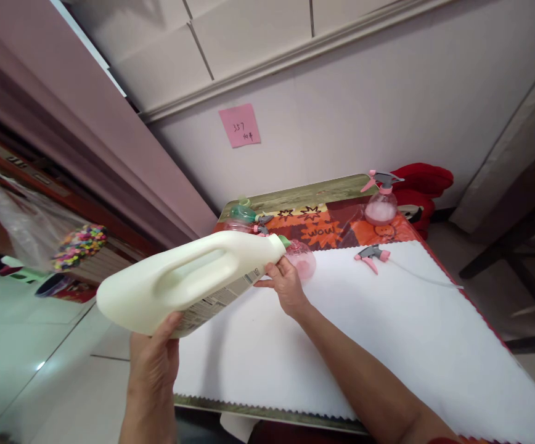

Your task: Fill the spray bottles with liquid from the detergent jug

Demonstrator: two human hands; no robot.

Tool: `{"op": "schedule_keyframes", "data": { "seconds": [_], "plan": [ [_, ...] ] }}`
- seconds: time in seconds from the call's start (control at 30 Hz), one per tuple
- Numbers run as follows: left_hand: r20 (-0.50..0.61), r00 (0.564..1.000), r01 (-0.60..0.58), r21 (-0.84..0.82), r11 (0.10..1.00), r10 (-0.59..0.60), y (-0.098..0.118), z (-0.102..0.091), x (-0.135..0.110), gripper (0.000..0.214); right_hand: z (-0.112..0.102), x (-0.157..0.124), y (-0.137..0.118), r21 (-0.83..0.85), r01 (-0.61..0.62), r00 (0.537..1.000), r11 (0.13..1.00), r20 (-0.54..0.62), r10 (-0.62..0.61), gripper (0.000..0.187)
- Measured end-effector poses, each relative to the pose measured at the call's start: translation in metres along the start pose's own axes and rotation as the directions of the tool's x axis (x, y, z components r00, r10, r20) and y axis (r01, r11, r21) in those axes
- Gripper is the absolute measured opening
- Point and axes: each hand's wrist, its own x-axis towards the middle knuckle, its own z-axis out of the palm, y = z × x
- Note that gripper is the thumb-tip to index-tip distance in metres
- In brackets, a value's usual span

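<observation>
A large cream-white plastic jug (129, 290) with a built-in handle is held tipped on its side. Its green spout (285, 241) is at the mouth of a round, clear pink spray bottle (305, 262) without its head; whether they touch I cannot tell. My left hand (156, 348) supports the jug's underside near its base, thumb along the side. My right hand (288, 287) has its fingers at the jug's neck, partly in front of the pink bottle. A loose grey-and-pink spray head (373, 256) with a dip tube lies on the white mat (341, 345), right of that bottle.
At the table's back right stands a pink spray bottle (381, 206) with its head on. A green bottle (242, 213) and another spray head (262, 223) are at the back left. A red plush item (422, 185) sits behind the table's right corner. A plastic bag (22, 209) hangs left.
</observation>
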Motion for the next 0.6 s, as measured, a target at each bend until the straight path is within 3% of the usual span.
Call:
{"op": "schedule_keyframes", "data": {
  "seconds": [0.6],
  "plan": [
    [-0.009, 1.0, 0.017, -0.022, 1.0, -0.018, 0.0001, -0.0013, -0.0005, 0.074, 0.0024, -0.002, -0.0013, -0.011, -0.009, 1.0, 1.0, -0.005, 0.009, 0.045]
  ]
}}
